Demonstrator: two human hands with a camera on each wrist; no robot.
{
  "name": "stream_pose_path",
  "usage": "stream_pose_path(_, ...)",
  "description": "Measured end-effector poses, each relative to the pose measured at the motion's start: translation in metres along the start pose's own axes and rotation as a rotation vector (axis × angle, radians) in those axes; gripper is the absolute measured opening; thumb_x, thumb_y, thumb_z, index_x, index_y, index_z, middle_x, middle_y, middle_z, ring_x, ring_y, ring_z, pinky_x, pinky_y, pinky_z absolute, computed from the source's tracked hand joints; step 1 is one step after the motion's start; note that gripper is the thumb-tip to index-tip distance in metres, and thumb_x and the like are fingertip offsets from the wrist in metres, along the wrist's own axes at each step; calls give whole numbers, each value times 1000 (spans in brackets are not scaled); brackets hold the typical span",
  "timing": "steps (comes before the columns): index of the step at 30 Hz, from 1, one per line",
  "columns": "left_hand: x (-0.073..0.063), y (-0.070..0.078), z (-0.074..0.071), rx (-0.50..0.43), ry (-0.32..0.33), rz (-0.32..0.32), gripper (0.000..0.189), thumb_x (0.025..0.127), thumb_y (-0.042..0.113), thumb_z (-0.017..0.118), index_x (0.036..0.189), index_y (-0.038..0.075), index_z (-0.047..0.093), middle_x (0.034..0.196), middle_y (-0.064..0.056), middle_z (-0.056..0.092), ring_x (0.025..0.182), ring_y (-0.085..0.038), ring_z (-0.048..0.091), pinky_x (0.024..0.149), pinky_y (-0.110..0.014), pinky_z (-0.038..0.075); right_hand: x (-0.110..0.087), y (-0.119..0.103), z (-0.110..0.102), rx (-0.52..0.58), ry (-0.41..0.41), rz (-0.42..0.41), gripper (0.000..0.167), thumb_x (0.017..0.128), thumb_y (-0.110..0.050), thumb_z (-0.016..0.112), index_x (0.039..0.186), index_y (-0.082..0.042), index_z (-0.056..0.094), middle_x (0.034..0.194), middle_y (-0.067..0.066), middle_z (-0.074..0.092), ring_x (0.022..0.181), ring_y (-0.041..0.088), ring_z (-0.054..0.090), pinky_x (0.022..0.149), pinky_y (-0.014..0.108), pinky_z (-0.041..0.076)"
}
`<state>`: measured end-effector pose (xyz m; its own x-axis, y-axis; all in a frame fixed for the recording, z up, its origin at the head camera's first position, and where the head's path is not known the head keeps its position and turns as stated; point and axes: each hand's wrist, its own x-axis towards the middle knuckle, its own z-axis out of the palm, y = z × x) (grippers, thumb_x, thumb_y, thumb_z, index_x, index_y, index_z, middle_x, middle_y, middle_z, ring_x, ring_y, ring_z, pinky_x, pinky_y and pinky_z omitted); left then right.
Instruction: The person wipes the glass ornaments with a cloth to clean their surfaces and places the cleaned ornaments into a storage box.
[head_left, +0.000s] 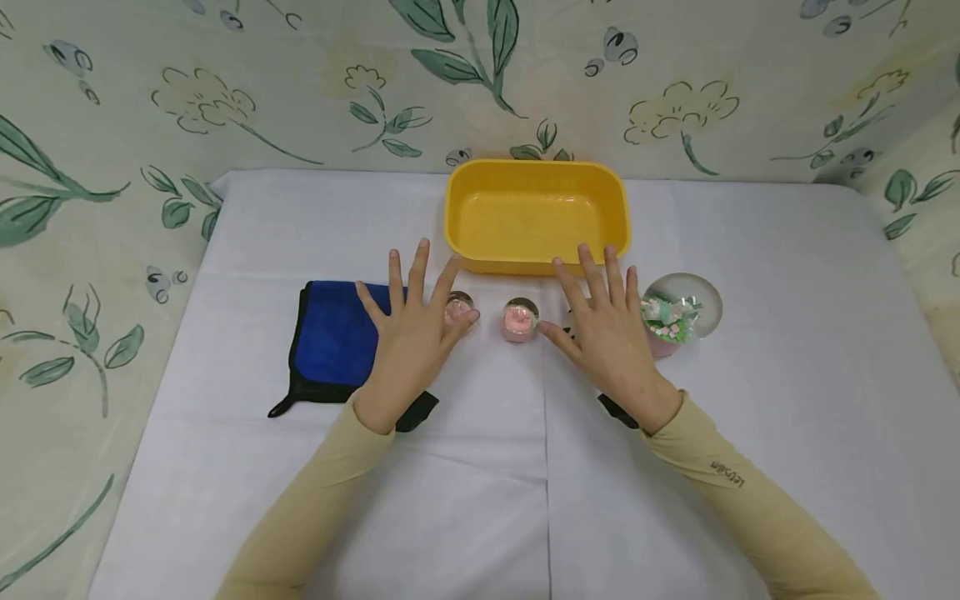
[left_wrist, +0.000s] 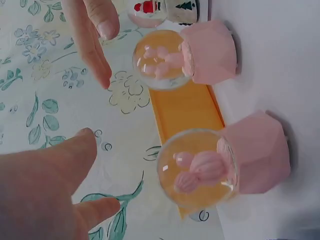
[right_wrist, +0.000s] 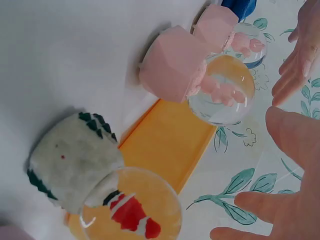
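Note:
Both hands are held out over the table with fingers straight and spread, and neither grips anything. The left hand [head_left: 412,342] is above the right part of a blue cloth [head_left: 333,333] with black edging, its thumb overlapping a small pink-based snow globe [head_left: 458,307]. A second pink snow globe [head_left: 519,322] stands between the hands, near the right thumb. The right hand [head_left: 611,346] mostly covers, in the head view, a white-based snow globe [right_wrist: 75,157] with green trees and a red-and-white figure. Beside the right hand is a larger snow globe [head_left: 675,315] with a pink base.
A yellow tray [head_left: 517,265] sits at the back of the table, just past the fingertips. Under the things lies a white tablecloth [head_left: 480,517] with creases. Behind and at the sides hangs a floral curtain [head_left: 285,83]. Black strap-like pieces [head_left: 417,412] show under both wrists.

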<state>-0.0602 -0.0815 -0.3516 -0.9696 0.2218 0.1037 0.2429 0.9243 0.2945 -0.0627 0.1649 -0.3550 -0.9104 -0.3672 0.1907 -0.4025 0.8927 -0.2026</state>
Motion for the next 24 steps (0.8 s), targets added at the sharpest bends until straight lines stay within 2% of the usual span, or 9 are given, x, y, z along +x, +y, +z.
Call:
stream_pose_path(3,-1,-8,-7,-39,0,-11,68,97,48,49,153,21,23,159,-13,2,142,-39,-10,100,-74,-6,1,-2,-1,25,22,-13,76,91,-41,64,148,-4,31,154,23,17,143,40,2,111,60,2)
stream_pose_path(6,-3,-16,-13,-97,32,-7,68,96,42,54,152,19,24,158,-13,7,143,-38,-5,103,-73,-1,2,-5,0,69,54,-33,78,89,-38,67,147,-2,31,153,24,20,143,39,5,111,61,6)
stream_pose_path(10,-5,-29,-19,-193,106,25,64,96,32,59,150,14,30,155,-15,18,142,-38,8,106,-68,10,4,-10,1,120,97,-69,82,85,-34,73,145,2,31,150,26,25,141,41,12,111,60,12)
stream_pose_path(14,-7,-41,-23,-272,170,88,61,94,22,63,147,8,35,150,-17,28,139,-39,19,106,-64,21,5,-14,4,152,149,-114,85,81,-29,78,143,6,33,147,28,30,139,43,18,112,56,15)
stream_pose_path(17,-8,-49,-26,-326,201,130,59,93,16,65,144,4,38,147,-18,34,136,-37,28,106,-58,27,5,-17,6,181,175,-129,86,79,-26,81,142,8,34,147,28,31,139,43,20,113,52,16)
stream_pose_path(21,-10,-61,-29,-387,229,146,57,90,11,67,141,2,43,143,-17,40,131,-33,39,105,-49,35,6,-22,8,222,180,-121,87,77,-22,82,142,8,34,147,27,32,139,40,22,113,49,20)
stream_pose_path(24,-12,-71,-30,-417,246,152,57,88,8,69,140,1,45,141,-16,44,128,-31,43,103,-48,38,5,-25,9,252,185,-115,86,77,-21,83,142,8,35,147,26,33,139,39,24,113,47,21)
